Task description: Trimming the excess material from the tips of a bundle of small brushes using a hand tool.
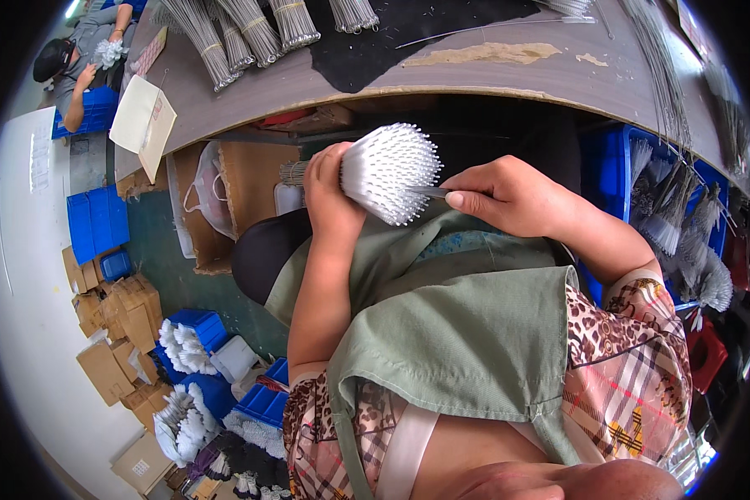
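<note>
A thick bundle of thin white-tipped brushes (392,173) is held over my lap, its many small tips fanned toward the right. My left hand (333,190) is wrapped around the bundle's left side. From the right, my right hand (508,198) pinches a slim, flat metal tool (427,192), thumb on top. Its far end meets the tips, and whether it is tweezers or a blade I cannot make out. A green apron (450,342) covers my lap beneath both hands.
Ahead, the worktable (250,108) bears wire bundles (246,29) and a black cloth (350,62). At right stands a blue crate (612,167) near hanging wire brushes (667,225). An open cardboard box (258,179) sits left, under the table. Another person (83,54) works at far left.
</note>
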The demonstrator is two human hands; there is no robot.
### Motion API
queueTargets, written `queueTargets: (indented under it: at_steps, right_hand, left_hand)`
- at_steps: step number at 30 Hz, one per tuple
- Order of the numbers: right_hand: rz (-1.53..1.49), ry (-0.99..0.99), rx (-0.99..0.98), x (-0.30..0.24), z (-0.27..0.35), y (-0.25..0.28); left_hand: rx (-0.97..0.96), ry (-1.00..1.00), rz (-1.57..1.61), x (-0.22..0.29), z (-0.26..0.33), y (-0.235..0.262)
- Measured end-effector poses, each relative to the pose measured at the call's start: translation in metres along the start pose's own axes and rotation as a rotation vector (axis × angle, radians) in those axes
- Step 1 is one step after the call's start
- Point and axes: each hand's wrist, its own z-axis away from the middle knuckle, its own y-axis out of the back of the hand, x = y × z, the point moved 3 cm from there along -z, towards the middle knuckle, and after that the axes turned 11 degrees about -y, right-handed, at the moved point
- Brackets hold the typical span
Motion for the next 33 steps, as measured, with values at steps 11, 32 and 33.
queueTargets:
  at_steps: [11,32,33]
  right_hand:
    - [0.043,0.030,0.021,0.0000,-0.0052,-0.0025]
    - [0.052,0.046,0.060,0.0013,-0.0052,-0.0043]
    - [0.051,0.043,0.062,0.0011,-0.0053,-0.0043]
  left_hand:
    - [-0.022,-0.018,-0.013,0.0033,-0.0035,0.0002]
    - [-0.010,-0.014,-0.025,0.0038,-0.0025,0.0002]
    - [-0.009,-0.013,-0.024,0.0042,-0.0027,0.0004]
